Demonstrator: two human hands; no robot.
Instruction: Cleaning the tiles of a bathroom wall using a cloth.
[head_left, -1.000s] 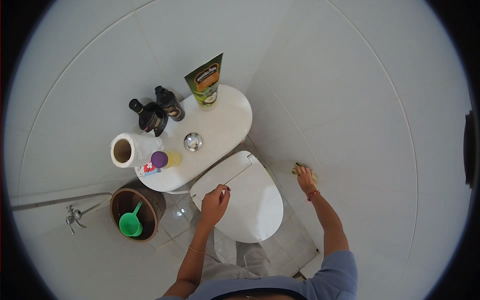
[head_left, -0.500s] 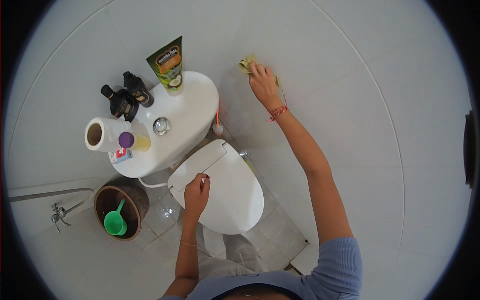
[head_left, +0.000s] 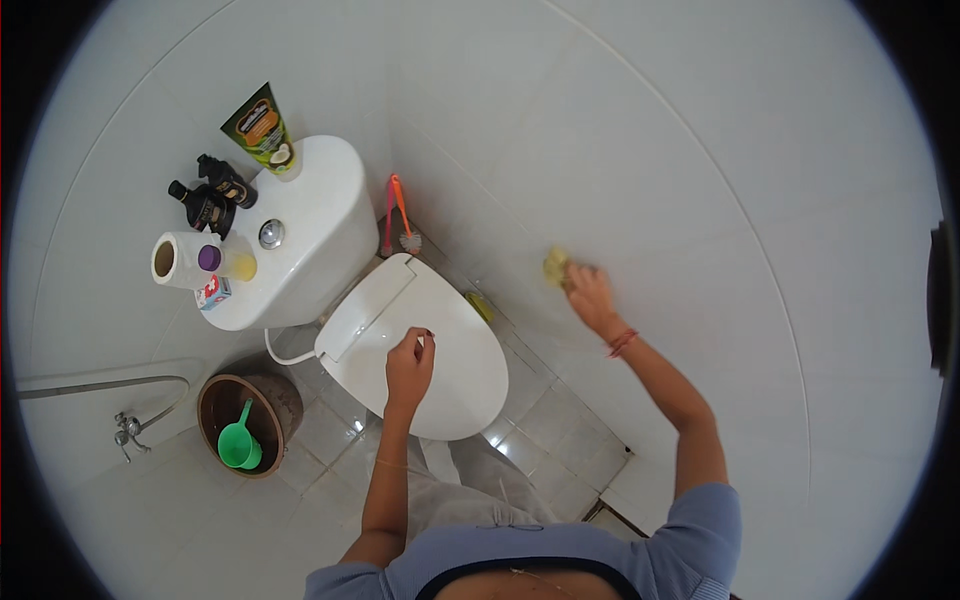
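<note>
My right hand presses a yellow-green cloth against the white tiled wall on the right; hand and cloth are slightly blurred. Over the closed white toilet lid hovers my left hand, its fingers curled in. Whether anything small sits inside those fingers is hidden. Beyond the lid stands the white toilet tank with a round flush button on top.
On the tank stand a green tube, dark bottles, a paper roll, a purple-capped jar and a small box. Toilet brushes lean behind the toilet. At left, a brown bucket holds a green dipper.
My right hand has slid the cloth down the wall, nearer to me and rightward. My left hand has shifted slightly over the lid. The whole view has turned a little to the right.
</note>
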